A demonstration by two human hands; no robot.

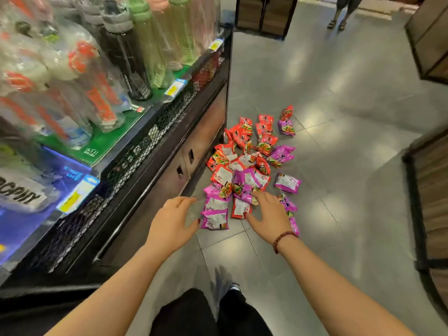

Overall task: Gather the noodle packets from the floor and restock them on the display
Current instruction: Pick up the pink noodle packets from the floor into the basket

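The packets (244, 166), red ones and purple ones, lie in a loose heap on the floor (339, 93), just beside the foot of the display (169, 122). Some overlap and a few lie apart at the edges. None is in either hand, so by the look of it the gathering is only beginning and all the restocking is left to do.

The left hand (173, 221) reaches toward the near purple packets with fingers spread and relaxed, holding nothing. The right hand (268, 214), a bead bracelet (282, 240) on its wrist, hovers open over the near edge of the heap. Whether its fingertips touch a packet cannot be told.

The floor is grey tile with a dull shine. The display has a black mesh front with drawers (194, 151) below, and its top carries wrapped bottles (126, 49) and price tags (174, 87). Something red shows behind the mesh at the far end, too blurred to name. Wooden units (429, 190) stand to the right, and another person's feet (338, 23) show far up the aisle.
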